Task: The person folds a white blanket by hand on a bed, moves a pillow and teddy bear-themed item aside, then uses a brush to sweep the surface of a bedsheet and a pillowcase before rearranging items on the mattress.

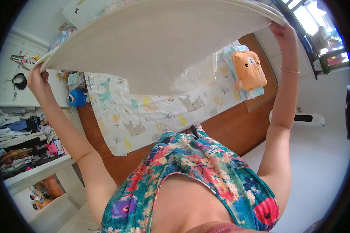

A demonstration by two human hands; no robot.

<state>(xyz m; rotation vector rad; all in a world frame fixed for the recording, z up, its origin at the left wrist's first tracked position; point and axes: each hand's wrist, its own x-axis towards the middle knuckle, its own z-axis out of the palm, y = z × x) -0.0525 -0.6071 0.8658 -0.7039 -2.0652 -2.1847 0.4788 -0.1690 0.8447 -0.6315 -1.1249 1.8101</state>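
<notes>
A large cream-white cloth, like a sheet, [144, 46] is stretched wide between my raised arms. Its left end is pinched in my left hand [40, 81], and its right end in my right hand [284, 35]. The middle of the cloth sags in a broad curve, and its lower edge hangs over a white mat with animal and leaf prints [136, 130]. Much of the mat's far part is hidden behind the cloth.
An orange bear-faced cushion [249, 70] lies on folded pale-blue bedding [254, 93] at the mat's right end. Shelves of folded clothes [19, 136] stand left. A blue box [77, 98] sits beside the mat. A white cylindrical appliance [309, 119] is at right, below a bright window [317, 23].
</notes>
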